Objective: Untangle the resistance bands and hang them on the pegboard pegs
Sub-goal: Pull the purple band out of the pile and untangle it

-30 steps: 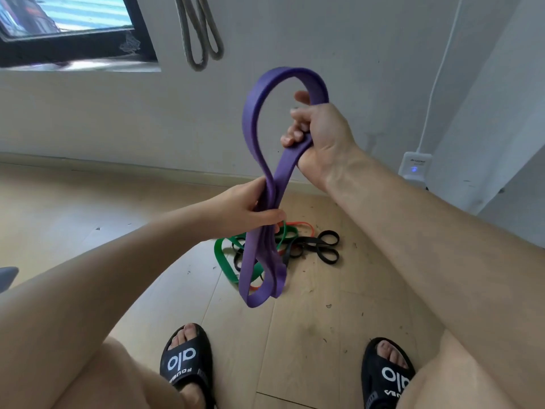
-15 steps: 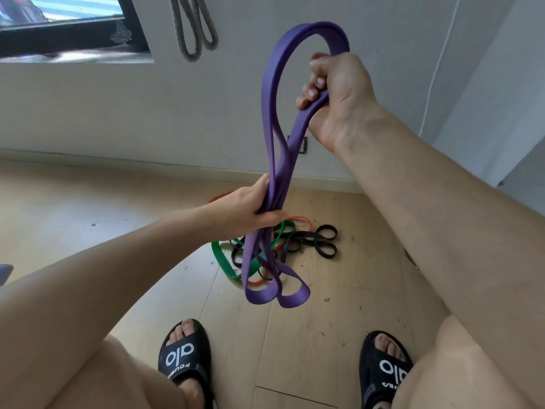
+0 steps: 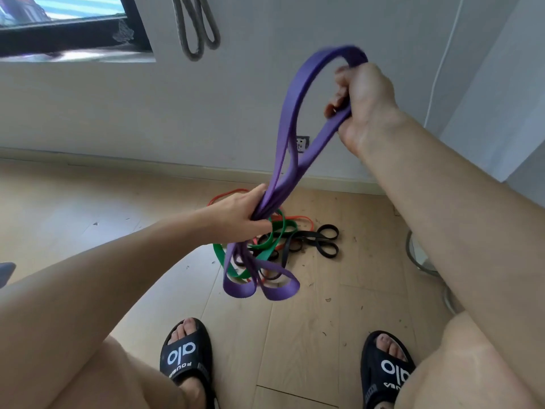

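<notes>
Gripping the purple band (image 3: 290, 119) at two places, the person holds it stretched in the air between the hands. The right hand (image 3: 364, 103) is fisted around the band's upper loop, high and to the right; the left hand (image 3: 244, 215) is clenched around the gathered strands lower down, near the middle of the view. Below the left hand two purple loops hang free above the floor (image 3: 88, 208).

On the floor behind and beneath those loops lies a tangle of a green band (image 3: 269, 242), an orange band (image 3: 298, 217) and a black band (image 3: 324, 242); how they cross one another is hard to make out, as the purple strands and the left hand cover part of the heap. A grey band (image 3: 196, 28) hangs on the far wall (image 3: 250, 107), its top cut off by the picture's edge, so what it hangs from cannot be seen. The upper purple loop is blurred.

Compared with half a second ago, the right hand sits a little lower and farther right, and the hanging purple loops have spread wider apart. The floor heap lies as before.
</notes>
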Motion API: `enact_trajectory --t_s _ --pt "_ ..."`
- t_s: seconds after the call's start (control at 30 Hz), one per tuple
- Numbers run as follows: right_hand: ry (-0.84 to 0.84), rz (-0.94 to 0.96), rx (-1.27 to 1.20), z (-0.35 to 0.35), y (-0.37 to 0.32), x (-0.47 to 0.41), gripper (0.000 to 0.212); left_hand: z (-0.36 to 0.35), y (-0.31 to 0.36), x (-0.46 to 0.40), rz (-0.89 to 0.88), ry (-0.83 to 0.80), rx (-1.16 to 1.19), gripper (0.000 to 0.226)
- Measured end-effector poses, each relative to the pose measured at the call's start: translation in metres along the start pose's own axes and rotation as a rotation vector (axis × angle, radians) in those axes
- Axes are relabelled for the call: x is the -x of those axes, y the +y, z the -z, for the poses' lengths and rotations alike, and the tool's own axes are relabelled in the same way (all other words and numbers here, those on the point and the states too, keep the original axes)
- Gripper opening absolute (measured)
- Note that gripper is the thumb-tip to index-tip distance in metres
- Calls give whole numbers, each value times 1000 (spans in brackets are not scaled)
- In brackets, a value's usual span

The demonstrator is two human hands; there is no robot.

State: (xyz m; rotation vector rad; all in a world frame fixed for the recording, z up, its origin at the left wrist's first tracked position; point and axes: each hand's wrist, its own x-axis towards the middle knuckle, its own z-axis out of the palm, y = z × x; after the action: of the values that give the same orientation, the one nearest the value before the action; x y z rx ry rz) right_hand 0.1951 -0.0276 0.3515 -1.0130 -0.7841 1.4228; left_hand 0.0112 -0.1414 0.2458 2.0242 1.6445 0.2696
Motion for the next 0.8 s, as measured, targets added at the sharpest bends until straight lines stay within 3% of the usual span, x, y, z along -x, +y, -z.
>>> enact_trajectory --t_s 0.1,0.23,0.37,0.53,0.8 --pt "40 60 382 34 20 -15 23 8 -23 8 67 -82 -49 24" --pt "-107 -106 689 60 46 -21 27 10 -57 18 192 -106 -125 26" --pt "-187 -221 734 57 69 -19 25 13 -83 34 243 -121 -140 40" --pt "-292 -447 899 38 111 -12 32 30 -128 74 342 -74 -221 21" --pt "-338 -604 946 -55 208 -3 26 48 -234 143 439 -92 -156 32"
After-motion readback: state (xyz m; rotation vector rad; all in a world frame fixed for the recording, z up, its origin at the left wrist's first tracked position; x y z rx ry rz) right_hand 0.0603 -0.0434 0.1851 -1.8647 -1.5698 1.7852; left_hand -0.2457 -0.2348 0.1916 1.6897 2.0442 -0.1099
